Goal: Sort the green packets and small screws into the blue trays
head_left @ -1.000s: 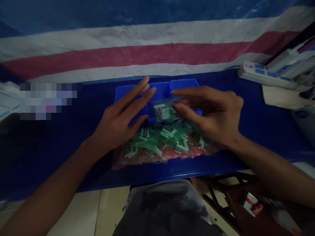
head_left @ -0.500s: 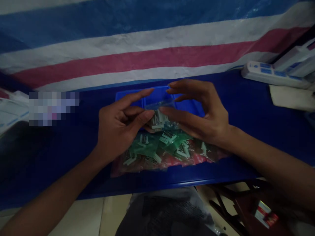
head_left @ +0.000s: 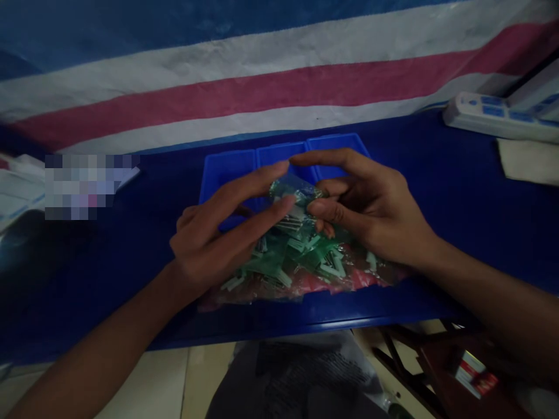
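Note:
A small clear plastic bag [head_left: 290, 201] with white pieces and thin metal pins inside is between my two hands. My right hand [head_left: 371, 209] pinches its right side between thumb and fingers. My left hand [head_left: 231, 227] has its fingers stretched out and apart, the tips against the bag's upper and left side. Below the hands, several similar bags [head_left: 323, 262] with a green tint lie on reddish plastic packaging [head_left: 362, 279]. Behind the hands stand blue bins [head_left: 229, 160] in a row, partly covered by my fingers.
The blue table [head_left: 437, 169] meets a striped sheet [head_left: 262, 87] at the back. A white power strip [head_left: 480, 113] and a pale cloth-like piece [head_left: 528, 160] lie at right. Far left are a dark object [head_left: 26, 256] and white items [head_left: 20, 189].
My right hand has closed on the bag's right side. My left thumb and fingers have loosened from their pinch and spread over the bag. The view has shifted slightly.

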Action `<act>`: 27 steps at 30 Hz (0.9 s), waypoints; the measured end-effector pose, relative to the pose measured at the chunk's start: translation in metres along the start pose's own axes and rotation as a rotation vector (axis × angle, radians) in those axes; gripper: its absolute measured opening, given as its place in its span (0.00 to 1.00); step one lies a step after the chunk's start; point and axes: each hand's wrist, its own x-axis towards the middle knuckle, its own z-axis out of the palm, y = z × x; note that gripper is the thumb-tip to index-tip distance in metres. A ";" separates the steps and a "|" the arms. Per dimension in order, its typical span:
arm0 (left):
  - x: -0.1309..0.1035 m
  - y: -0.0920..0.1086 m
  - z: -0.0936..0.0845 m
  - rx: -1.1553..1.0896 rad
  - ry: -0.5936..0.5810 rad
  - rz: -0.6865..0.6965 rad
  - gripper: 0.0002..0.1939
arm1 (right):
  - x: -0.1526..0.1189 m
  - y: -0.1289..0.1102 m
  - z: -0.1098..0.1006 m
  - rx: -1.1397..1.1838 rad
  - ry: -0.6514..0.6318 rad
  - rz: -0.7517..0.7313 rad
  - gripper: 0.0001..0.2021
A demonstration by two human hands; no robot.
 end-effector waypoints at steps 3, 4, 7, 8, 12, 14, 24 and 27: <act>0.004 0.003 -0.004 -0.084 -0.031 -0.078 0.17 | -0.001 0.000 0.001 -0.064 -0.002 -0.054 0.17; 0.005 0.004 -0.004 -0.109 0.001 -0.131 0.15 | -0.001 0.001 0.001 -0.139 0.035 -0.103 0.16; 0.009 0.004 0.000 -0.246 0.093 -0.375 0.12 | -0.002 0.003 -0.001 -0.443 0.139 -0.305 0.22; 0.010 0.004 0.001 -0.321 0.094 -0.457 0.14 | -0.002 0.002 -0.002 -0.541 0.140 -0.385 0.25; 0.010 0.003 0.006 -0.556 0.030 -0.548 0.15 | -0.001 -0.005 -0.001 -0.725 0.153 -0.478 0.12; 0.010 0.004 0.006 -0.522 0.014 -0.524 0.14 | -0.001 -0.009 0.002 -0.741 0.188 -0.423 0.06; 0.009 -0.026 0.004 -0.101 -0.130 -0.153 0.10 | 0.009 0.004 -0.041 -0.759 0.260 -0.322 0.06; 0.000 -0.039 0.006 -0.007 -0.303 -0.058 0.15 | 0.013 0.022 -0.076 -0.843 0.174 -0.233 0.07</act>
